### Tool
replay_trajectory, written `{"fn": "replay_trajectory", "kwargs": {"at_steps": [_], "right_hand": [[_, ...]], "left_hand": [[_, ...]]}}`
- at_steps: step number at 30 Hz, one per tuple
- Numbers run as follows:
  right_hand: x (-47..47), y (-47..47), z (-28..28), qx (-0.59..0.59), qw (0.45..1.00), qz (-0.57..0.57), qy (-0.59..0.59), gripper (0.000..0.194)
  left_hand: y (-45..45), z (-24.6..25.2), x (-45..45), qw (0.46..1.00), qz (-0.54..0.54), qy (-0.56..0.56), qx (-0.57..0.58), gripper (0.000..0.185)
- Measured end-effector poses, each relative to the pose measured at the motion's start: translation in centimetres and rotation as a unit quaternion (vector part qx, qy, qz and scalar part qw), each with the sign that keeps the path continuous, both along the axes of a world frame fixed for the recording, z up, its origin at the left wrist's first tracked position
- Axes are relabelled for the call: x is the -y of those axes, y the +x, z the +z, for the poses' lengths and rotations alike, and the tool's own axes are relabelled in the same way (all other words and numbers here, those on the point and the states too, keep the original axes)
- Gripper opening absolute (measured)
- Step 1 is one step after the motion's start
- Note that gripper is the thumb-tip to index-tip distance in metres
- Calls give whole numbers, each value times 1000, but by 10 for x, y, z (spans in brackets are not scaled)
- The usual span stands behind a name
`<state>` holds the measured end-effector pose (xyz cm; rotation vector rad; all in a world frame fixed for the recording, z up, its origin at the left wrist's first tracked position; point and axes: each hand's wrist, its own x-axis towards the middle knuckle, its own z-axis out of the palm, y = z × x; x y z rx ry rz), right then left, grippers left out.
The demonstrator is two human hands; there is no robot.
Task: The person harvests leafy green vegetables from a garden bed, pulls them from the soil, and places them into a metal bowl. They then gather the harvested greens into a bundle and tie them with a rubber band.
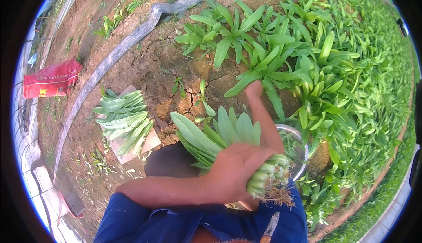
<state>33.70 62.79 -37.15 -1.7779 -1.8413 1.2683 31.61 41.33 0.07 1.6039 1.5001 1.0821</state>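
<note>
My left hand [235, 173] grips a thick bunch of leafy greens [227, 127] across the stems. The leaves point up and left; the pale cut ends and brown roots [278, 193] stick out to the right, above my lap. Reaching forward beneath that bunch, my right hand [254, 88] is at the base of a growing leafy plant [260, 63]. Leaves cover its fingers, so I cannot see their grip. Low in the view is a knife [271, 224] with a soiled blade and a wooden handle, partly cut off by the frame.
Picked greens [127, 121] lie on a pale flat board [153, 140] to the left. Right of my forearm, a round metal-rimmed container [305, 157] holds greenery. A grey flat hose [108, 58] curves over the soil. A red bag [52, 80] bears writing. Dense plants [369, 78] fill the right.
</note>
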Motion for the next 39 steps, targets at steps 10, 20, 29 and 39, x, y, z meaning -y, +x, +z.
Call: {"fn": "replay_trajectory", "kwargs": {"at_steps": [10,20,29,39], "right_hand": [[-74,-26,-104,-600,722,-324,-119,20],[5,-57,-73,-104,985,12,135,31],[87,69,62,-42,945,259,-193,48],[113,224,320,-167,981,95,-30,23]], "left_hand": [[-10,-8,-12,999,16,-8,39,75],[-7,-8,-7,997,57,-8,56,74],[10,-8,1,997,-55,4,62,72],[34,-3,1,977,-175,45,-114,72]]}}
